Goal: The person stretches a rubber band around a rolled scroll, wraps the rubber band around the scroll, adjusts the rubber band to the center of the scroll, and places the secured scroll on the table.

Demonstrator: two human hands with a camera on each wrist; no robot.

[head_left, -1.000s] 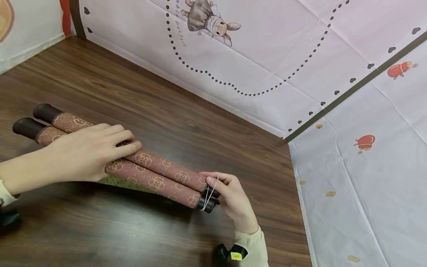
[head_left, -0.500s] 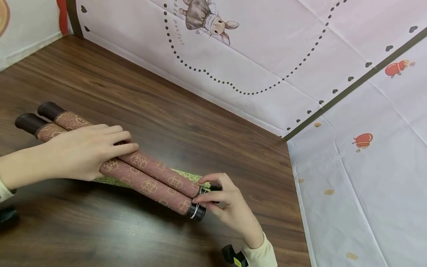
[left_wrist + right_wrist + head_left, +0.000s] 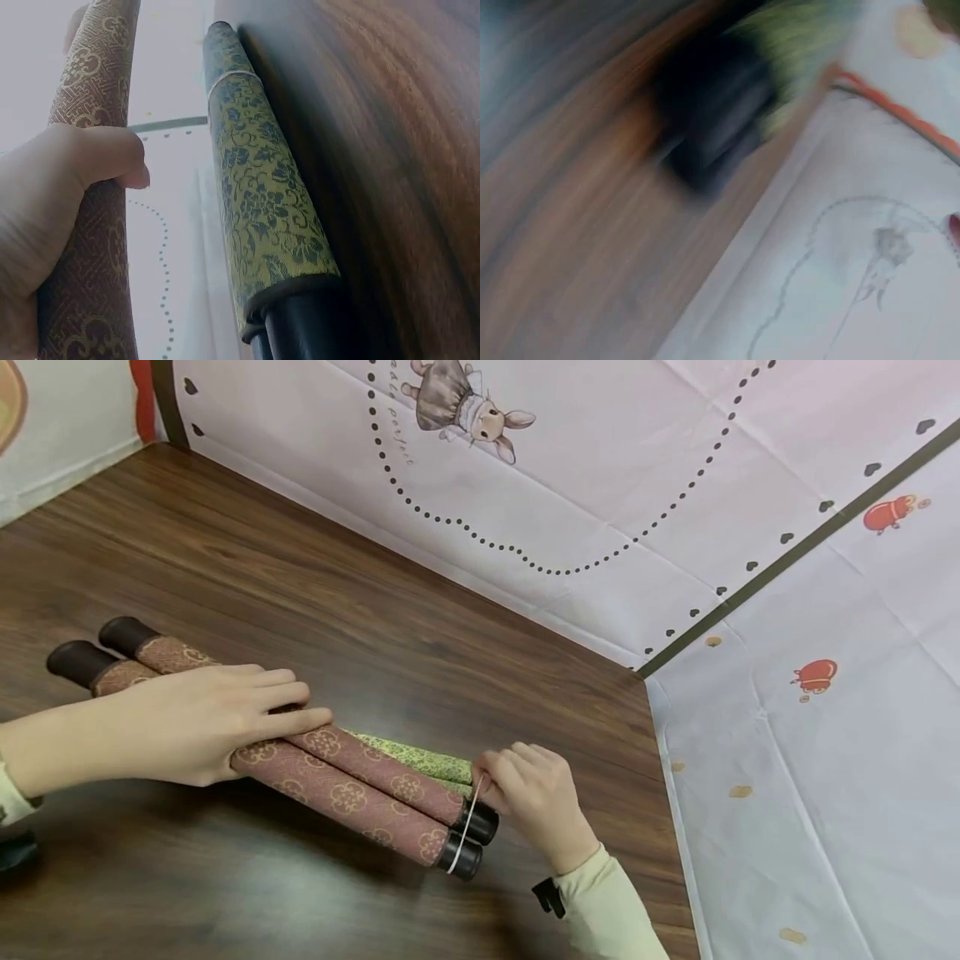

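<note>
Two rolled scrolls in reddish-brown flowered brocade, the nearer scroll (image 3: 348, 796) and the farther scroll (image 3: 406, 787), lie side by side, tilted across the head view. Black knobs cap their ends. My left hand (image 3: 217, 720) grips both around the middle; its thumb lies over the brocade in the left wrist view. A thin white rubber band (image 3: 463, 832) loops the right-end knobs. My right hand (image 3: 532, 802) pinches this band and holds it stretched taut; the fingertips are partly hidden. Below are green-patterned scrolls (image 3: 262, 202), with another pale band (image 3: 234, 73) around their far end.
Everything is over a dark wooden tabletop (image 3: 300, 893). A pale printed cloth wall (image 3: 570, 493) stands along the back and another cloth wall (image 3: 750, 810) on the right. The right wrist view is blurred, showing a black knob (image 3: 712, 112) and green brocade (image 3: 810, 45).
My right hand has gone from fingering the band at the knobs to pulling it up and right. More of the green scrolls shows behind. The left hand keeps its grip.
</note>
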